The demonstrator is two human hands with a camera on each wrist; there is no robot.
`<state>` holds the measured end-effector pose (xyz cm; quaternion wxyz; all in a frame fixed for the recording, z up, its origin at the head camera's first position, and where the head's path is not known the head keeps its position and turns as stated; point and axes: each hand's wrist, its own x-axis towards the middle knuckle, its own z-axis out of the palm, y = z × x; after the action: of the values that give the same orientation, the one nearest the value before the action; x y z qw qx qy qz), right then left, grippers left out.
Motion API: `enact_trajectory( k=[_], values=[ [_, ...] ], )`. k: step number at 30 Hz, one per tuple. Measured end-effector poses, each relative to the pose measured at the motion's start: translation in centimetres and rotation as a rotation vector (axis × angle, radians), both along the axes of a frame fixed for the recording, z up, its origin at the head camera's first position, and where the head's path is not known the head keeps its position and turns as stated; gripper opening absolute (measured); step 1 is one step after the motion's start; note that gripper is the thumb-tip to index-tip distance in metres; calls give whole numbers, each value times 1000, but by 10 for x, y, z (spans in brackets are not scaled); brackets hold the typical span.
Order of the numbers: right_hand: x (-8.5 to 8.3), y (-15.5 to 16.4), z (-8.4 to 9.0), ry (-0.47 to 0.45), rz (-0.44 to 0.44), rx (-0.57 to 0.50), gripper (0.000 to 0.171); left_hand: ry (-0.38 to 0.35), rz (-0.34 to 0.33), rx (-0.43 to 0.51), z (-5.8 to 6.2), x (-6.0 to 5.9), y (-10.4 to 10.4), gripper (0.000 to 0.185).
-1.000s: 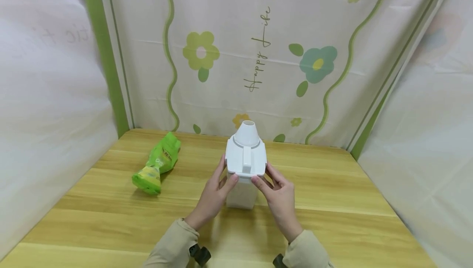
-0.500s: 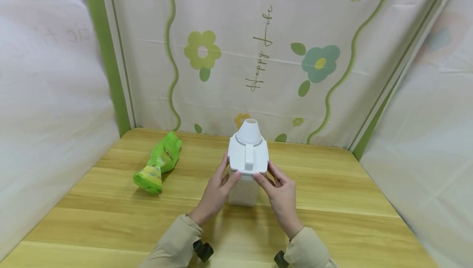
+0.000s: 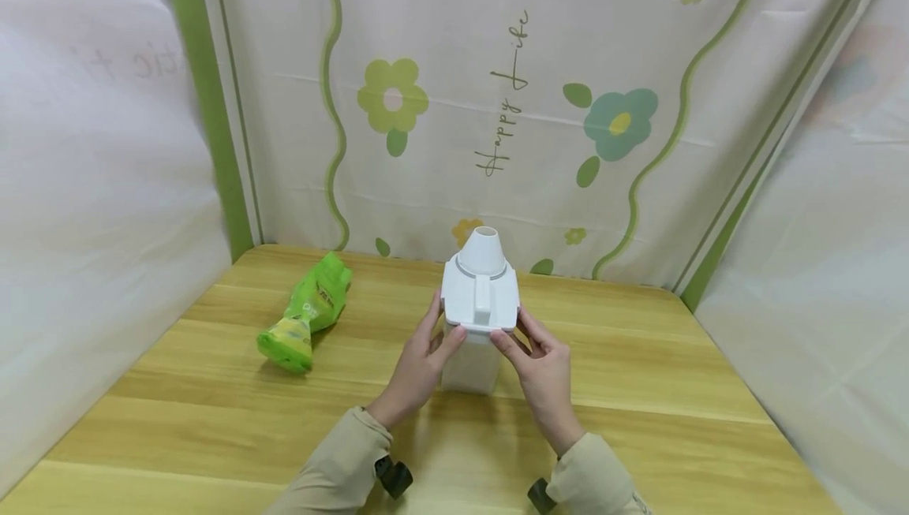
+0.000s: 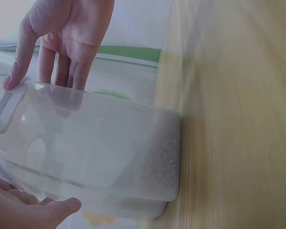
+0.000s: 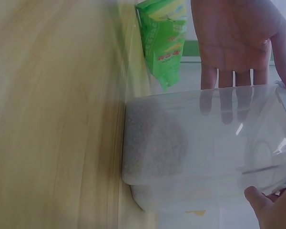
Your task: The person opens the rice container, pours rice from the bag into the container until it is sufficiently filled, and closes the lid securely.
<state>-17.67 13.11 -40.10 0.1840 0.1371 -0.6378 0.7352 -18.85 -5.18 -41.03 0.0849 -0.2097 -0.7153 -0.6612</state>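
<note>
A translucent plastic storage container stands upright on the table, its lower part filled with pale grains in both wrist views. Its white lid bears a cone-shaped cap with a hole at the top. My left hand holds the container's left side just under the lid, thumb at the lid's front edge. On the opposite side my right hand mirrors this grip. In the left wrist view, the right hand's thumb lies on a white clasp while its other fingers rest along the container wall.
A green and yellow snack-like bag, twisted in the middle, lies at the left of the wooden table. Behind the table hangs a flowered curtain, with pale cloth walls on both sides.
The head view has shifted slightly, so everything sits a little further right. Both hands keep the same hold on the container, and the bag has not moved.
</note>
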Motion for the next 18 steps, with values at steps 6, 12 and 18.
enact_trajectory(
  k=[6,12,18],
  values=[
    [-2,1,-1,-1,-6,-2,59,9,-3,3,-1,-3,2,74],
    [-4,2,-1,5,-8,1,58,23,1,8,-2,-5,3,72],
    [-7,2,-2,16,-18,7,58,6,8,-10,-1,-7,3,75]
  ],
)
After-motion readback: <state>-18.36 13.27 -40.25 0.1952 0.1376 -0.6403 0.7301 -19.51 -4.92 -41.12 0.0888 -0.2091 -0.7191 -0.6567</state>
